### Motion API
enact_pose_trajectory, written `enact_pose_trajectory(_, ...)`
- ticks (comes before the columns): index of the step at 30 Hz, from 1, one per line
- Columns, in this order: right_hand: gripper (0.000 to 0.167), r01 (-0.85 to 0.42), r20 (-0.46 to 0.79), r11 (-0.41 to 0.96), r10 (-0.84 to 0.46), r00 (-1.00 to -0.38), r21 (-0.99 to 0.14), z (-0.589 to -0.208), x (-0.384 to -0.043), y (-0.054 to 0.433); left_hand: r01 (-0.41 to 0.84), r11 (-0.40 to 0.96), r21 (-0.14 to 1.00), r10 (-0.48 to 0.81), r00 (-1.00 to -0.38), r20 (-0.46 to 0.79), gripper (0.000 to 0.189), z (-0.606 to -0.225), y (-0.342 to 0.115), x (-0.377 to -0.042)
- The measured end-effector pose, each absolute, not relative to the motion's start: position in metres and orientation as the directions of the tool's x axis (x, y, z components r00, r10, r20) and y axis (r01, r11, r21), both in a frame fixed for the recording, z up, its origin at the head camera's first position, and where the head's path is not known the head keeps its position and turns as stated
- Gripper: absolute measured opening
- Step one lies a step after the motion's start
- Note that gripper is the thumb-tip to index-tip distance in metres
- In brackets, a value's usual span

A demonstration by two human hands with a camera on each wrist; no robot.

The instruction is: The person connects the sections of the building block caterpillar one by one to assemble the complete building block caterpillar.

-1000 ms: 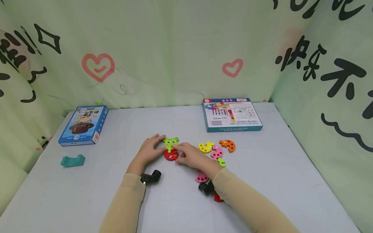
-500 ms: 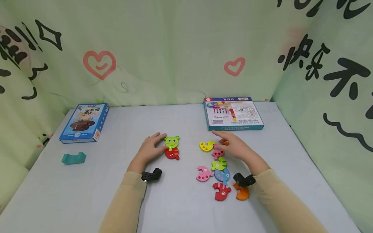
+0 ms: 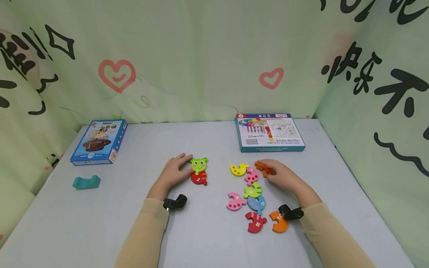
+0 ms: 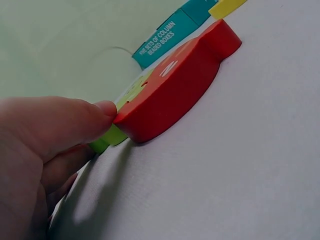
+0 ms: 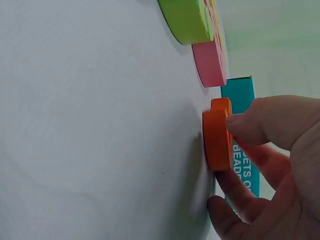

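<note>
At the table's middle, a green animal-head puzzle piece is joined to a red striped piece marked 2. My left hand rests at their left side, fingers loosely extended. In the left wrist view its thumb touches where the two pieces meet. My right hand pinches an orange puzzle piece between thumb and fingers. The right wrist view shows that orange piece standing out past the thumb tip, close over the table. Just left of it lie a pink piece and a yellow one.
Nearer me lie green, blue, pink, red and orange pieces, the last beside my right wrist. A teal block is at left. A blue box and a teal-edged box stand at the back.
My right hand has left the green and red pieces, moved right to the orange piece and taken hold of it. My left hand has stayed beside the joined pair.
</note>
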State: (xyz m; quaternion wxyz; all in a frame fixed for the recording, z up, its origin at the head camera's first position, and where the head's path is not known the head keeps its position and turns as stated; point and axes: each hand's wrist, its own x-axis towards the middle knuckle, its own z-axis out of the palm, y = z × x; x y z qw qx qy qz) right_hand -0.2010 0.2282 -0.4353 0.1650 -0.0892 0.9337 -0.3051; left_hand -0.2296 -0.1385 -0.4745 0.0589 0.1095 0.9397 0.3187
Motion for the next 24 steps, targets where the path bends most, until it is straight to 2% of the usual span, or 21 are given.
enact_pose_trajectory(5,0.052,-0.047,-0.257,0.812,-0.238,-0.937,-0.581,-0.4363,-0.2008,0.2283,0.158,0.774,0.613,0.235,-0.971,-0.047,0.054,-0.4734,-0.1391,-0.2289)
enact_pose_trajectory(11,0.061,-0.062,-0.284,0.855,-0.239,-0.929,-0.515,-0.4342,-0.2014,0.2247,0.145,0.774,0.617,0.229,-0.972,-0.058,0.055,-0.4727,-0.1384,-0.2286)
enact_pose_trajectory(17,0.059,-0.089,-0.268,0.865,-0.249,-0.931,-0.493,-0.4353,-0.2031,0.2245,0.157,0.778,0.609,0.232,-0.972,-0.046,0.055,-0.4718,-0.1369,-0.2289)
enact_pose_trajectory(24,0.059,-0.084,-0.221,0.834,-0.239,-0.945,-0.546,-0.4281,-0.2002,0.2193,0.161,0.775,0.611,0.236,-0.971,-0.043,0.055,-0.47,-0.1379,-0.2277)
